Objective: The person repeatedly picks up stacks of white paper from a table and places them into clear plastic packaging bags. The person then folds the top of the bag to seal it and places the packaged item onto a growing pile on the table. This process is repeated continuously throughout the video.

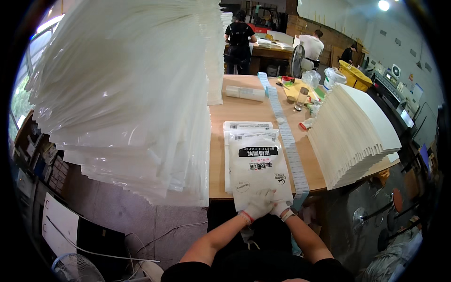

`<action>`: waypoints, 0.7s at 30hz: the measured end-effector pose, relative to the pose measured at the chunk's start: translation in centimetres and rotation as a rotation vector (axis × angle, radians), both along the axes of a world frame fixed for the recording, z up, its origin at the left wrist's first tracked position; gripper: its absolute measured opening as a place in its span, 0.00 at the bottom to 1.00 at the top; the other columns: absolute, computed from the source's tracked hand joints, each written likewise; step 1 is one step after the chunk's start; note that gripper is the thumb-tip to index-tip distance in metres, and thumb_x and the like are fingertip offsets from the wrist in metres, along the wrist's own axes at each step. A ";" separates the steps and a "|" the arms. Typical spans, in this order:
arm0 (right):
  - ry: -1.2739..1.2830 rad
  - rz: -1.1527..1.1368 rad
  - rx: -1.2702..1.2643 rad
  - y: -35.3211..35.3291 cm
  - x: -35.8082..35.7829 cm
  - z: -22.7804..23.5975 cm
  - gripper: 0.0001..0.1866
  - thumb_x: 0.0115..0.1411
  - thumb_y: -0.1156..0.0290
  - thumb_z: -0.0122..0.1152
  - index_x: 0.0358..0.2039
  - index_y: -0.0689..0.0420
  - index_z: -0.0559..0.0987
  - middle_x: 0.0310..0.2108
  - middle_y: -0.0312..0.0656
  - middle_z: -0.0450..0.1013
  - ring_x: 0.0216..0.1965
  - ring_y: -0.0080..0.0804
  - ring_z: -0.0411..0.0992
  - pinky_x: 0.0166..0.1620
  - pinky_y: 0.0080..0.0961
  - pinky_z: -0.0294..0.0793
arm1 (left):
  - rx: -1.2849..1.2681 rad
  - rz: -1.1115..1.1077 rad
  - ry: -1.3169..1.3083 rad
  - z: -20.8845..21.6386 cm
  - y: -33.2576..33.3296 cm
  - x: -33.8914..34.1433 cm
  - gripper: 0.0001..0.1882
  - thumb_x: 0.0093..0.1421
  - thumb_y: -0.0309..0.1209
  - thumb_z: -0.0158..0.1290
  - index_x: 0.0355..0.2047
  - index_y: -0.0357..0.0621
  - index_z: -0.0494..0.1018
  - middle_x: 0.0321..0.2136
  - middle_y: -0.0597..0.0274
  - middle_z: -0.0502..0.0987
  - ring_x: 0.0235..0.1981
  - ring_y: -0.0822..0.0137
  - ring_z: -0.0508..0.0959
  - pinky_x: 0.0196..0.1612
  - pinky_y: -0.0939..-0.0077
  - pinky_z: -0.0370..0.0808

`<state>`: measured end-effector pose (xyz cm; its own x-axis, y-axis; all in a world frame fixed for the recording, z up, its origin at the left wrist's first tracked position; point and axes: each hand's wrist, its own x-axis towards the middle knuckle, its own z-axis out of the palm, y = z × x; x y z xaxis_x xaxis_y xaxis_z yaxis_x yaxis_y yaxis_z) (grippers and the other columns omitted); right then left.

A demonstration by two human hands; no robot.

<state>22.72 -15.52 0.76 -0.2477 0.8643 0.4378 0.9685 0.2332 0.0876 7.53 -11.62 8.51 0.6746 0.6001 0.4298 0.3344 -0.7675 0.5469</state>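
Observation:
Both my hands wear white gloves and meet at the near edge of a wooden table (244,113). My left hand (256,206) presses on the bottom end of a white clear-wrapped paper pack (257,169) with a black label band. My right hand (280,207) grips the same pack's near edge, partly under the left one. The pack lies on top of a few similar packs (246,126) that stick out behind it.
A tall leaning pile of clear plastic bags (131,94) fills the left. A fanned stack of white sheets (352,136) stands on the right. A long label strip (287,141) runs down the table. Bottles and tape lie farther back; three people work beyond.

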 end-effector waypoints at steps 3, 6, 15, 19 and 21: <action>0.188 0.150 -0.361 1.4 -2.5 3.3 0.15 0.51 0.62 0.50 0.39 0.53 0.71 0.38 0.42 0.68 0.43 0.42 0.65 0.46 0.37 0.65 | 0.291 0.195 -0.160 -3.3 -2.0 -5.6 0.36 0.41 0.36 0.63 0.51 0.43 0.62 0.47 0.47 0.65 0.47 0.49 0.68 0.46 0.66 0.68; 0.114 0.314 -0.070 2.7 -3.5 2.8 0.13 0.45 0.61 0.58 0.31 0.53 0.73 0.32 0.41 0.69 0.36 0.40 0.67 0.39 0.35 0.67 | -0.393 0.801 -0.157 -9.0 -2.7 -8.1 0.40 0.39 0.40 0.64 0.52 0.43 0.60 0.50 0.48 0.62 0.49 0.48 0.66 0.50 0.61 0.66; 0.538 0.145 -0.418 4.5 -0.4 -0.9 0.10 0.49 0.62 0.55 0.29 0.54 0.75 0.31 0.44 0.72 0.35 0.45 0.70 0.40 0.37 0.70 | -1.104 0.346 -0.347 -11.5 -1.1 -9.4 0.11 0.52 0.24 0.41 0.34 0.37 0.72 0.22 0.62 0.74 0.25 0.72 0.73 0.31 0.78 0.70; 0.387 0.020 -0.469 1.3 -1.9 6.3 0.14 0.49 0.58 0.58 0.31 0.54 0.77 0.33 0.45 0.73 0.37 0.44 0.71 0.42 0.36 0.70 | -0.639 0.735 -0.357 -9.5 -2.0 -9.0 0.13 0.55 0.27 0.47 0.41 0.35 0.67 0.24 0.59 0.74 0.22 0.71 0.73 0.29 0.76 0.71; 0.291 0.002 -0.400 -1.4 -1.3 6.2 0.17 0.47 0.56 0.60 0.33 0.56 0.77 0.33 0.45 0.74 0.36 0.43 0.71 0.42 0.35 0.70 | -0.788 0.604 -0.464 -8.6 -1.9 -9.7 0.13 0.56 0.24 0.46 0.42 0.35 0.65 0.25 0.57 0.72 0.20 0.69 0.73 0.23 0.76 0.71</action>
<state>21.46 -16.90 6.95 -0.1662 0.9784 0.1227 0.9390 0.1950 -0.2831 -2.14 -13.47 -0.13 0.0486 0.9953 -0.0836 0.1723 0.0741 0.9823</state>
